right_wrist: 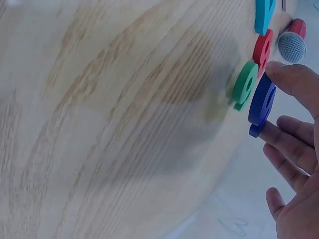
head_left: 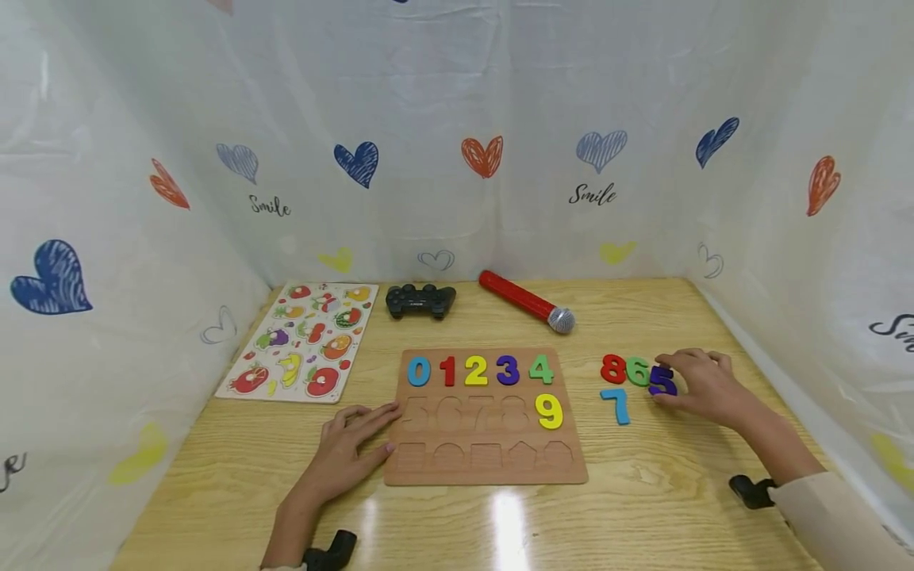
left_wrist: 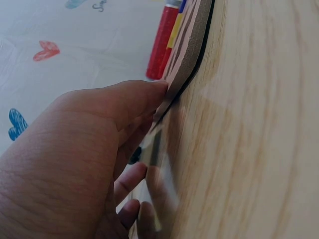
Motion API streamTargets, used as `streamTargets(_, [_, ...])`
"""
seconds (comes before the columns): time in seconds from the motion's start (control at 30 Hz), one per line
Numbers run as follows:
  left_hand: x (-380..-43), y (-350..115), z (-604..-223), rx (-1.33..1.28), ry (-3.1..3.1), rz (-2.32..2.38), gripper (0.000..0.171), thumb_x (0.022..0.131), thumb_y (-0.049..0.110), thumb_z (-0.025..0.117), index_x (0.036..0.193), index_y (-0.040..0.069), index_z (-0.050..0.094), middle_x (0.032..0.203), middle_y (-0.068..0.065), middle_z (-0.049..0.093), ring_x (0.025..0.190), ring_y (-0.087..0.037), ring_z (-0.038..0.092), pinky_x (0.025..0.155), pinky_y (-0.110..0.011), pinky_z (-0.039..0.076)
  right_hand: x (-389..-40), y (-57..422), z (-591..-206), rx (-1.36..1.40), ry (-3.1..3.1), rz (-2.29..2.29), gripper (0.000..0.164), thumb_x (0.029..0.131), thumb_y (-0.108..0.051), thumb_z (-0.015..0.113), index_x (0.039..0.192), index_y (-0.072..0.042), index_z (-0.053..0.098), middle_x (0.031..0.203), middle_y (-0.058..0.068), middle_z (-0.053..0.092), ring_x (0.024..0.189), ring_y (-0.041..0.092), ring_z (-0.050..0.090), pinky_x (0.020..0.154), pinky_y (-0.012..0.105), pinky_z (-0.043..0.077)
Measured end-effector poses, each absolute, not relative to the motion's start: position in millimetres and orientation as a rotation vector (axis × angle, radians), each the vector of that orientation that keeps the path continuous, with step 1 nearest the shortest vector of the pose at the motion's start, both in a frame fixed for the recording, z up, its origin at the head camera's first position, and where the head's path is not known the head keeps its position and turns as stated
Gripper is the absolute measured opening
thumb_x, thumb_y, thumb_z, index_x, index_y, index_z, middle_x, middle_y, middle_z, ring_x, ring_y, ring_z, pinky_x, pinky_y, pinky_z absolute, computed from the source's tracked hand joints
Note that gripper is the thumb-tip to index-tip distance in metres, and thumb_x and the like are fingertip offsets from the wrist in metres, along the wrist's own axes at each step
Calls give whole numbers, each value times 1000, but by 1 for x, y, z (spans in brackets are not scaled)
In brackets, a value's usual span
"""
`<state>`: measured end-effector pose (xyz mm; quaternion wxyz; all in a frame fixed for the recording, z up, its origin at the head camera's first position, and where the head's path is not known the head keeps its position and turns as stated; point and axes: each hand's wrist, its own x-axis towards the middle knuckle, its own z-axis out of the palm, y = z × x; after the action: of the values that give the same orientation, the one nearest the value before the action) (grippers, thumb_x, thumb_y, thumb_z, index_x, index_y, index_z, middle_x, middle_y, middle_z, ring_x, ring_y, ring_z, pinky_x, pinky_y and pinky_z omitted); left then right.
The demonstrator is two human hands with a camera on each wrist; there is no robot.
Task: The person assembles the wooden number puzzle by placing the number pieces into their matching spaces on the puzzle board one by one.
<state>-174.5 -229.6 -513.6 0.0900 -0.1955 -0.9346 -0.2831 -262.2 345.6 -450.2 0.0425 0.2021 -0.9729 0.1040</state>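
A wooden number board (head_left: pixel 464 469) lies mid-table, with 0, 1, 2, 3 and 4 in its top row and a yellow 9 (head_left: pixel 549 411) at the right of the second row. My left hand (head_left: pixel 351 448) touches the board's left edge, fingers extended; the left wrist view shows the fingers against its side. To the right, my right hand (head_left: pixel 703 384) pinches a purple number 5 (right_wrist: pixel 262 102) between thumb and finger. Beside it lie a green 6 (head_left: pixel 637 371), a red 8 (head_left: pixel 612 368) and a blue 7 (head_left: pixel 617 406).
A fruit puzzle board (head_left: pixel 303 341) lies at the back left. Behind the number board are a black game controller (head_left: pixel 420 300) and a red microphone (head_left: pixel 524 300). White printed curtains (head_left: pixel 428 103) enclose the table's back and sides.
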Motion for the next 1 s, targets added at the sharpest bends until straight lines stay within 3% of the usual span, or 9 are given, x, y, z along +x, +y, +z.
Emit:
streamTargets(0.57, [-177, -231, -513, -562, -2782, -819, 49, 95, 39, 68, 143, 30, 59, 149, 11, 50, 126, -26, 40, 91, -52, 27, -261, 318, -441, 723, -2908, 333, 58, 77, -29, 87, 122, 2, 66, 110, 17, 68, 116, 46, 48, 91, 70, 22])
streamTargets(1.0, [-175, -232, -516, -577, -2784, -862, 50, 95, 39, 68, 143, 32, 58, 149, 12, 50, 126, -24, 40, 91, -52, 27, -253, 301, -435, 747, -2904, 323, 61, 76, -30, 88, 123, 2, 66, 111, 16, 68, 116, 46, 49, 92, 68, 23])
